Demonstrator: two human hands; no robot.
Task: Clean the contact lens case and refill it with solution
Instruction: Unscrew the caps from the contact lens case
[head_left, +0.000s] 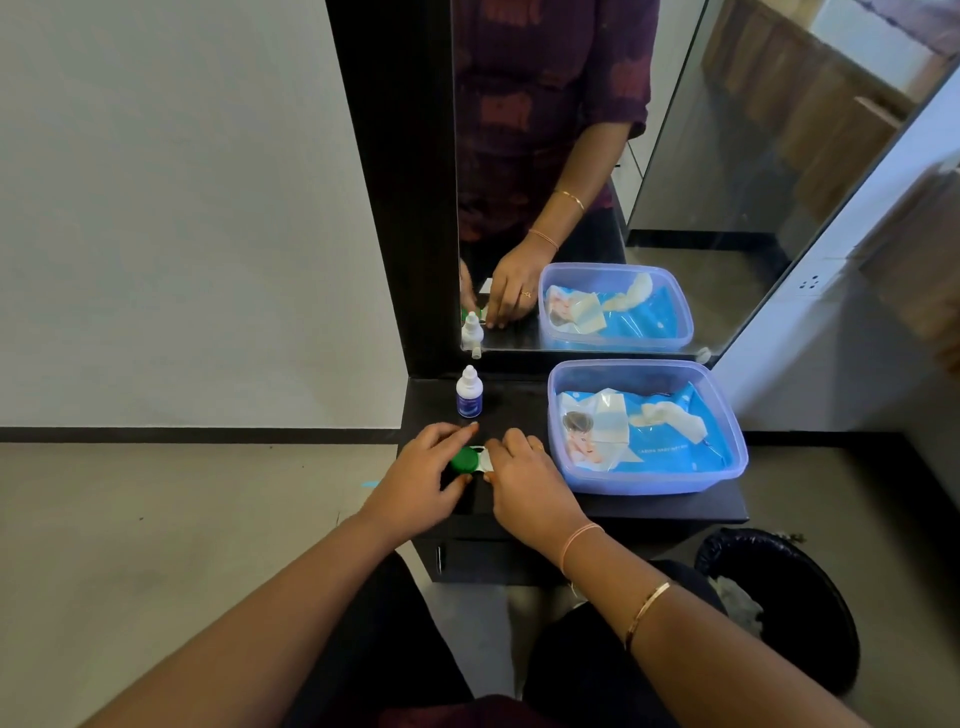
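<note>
The contact lens case (471, 460) lies on the dark shelf (519, 402), its green cap showing on the left and a white part beside it. My left hand (422, 473) curls over the green cap, fingers touching it. The right half of the case is covered by my right hand (524, 480), which presses on it. A small white solution bottle (469, 393) with a blue label stands upright, capped, just behind the hands.
A translucent blue plastic tub (732, 415) holding a pack of wet wipes and a crumpled tissue sits on the shelf's right side. A mirror (571, 156) rises behind the shelf. A black-lined waste bin (810, 613) stands on the floor at the lower right.
</note>
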